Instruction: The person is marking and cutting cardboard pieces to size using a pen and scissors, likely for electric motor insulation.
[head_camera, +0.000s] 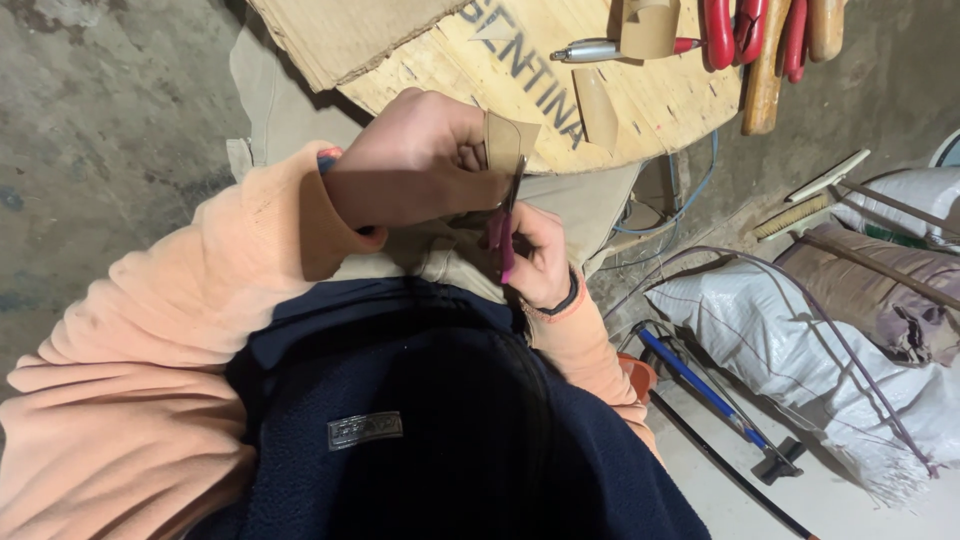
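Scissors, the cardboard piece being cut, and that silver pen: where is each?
Scissors (505, 240): head view, on the pink handle.
Cardboard piece (506, 142): head view, middle of its tan face.
Silver pen (590, 50): head view, on its barrel.

I wear a peach sweatshirt with loose, creased sleeves (130, 340) under a dark navy fleece vest (450, 440) bearing a small grey patch (365, 430). A black band (562, 300) circles my right wrist, and my trousers (290, 110) are beige.
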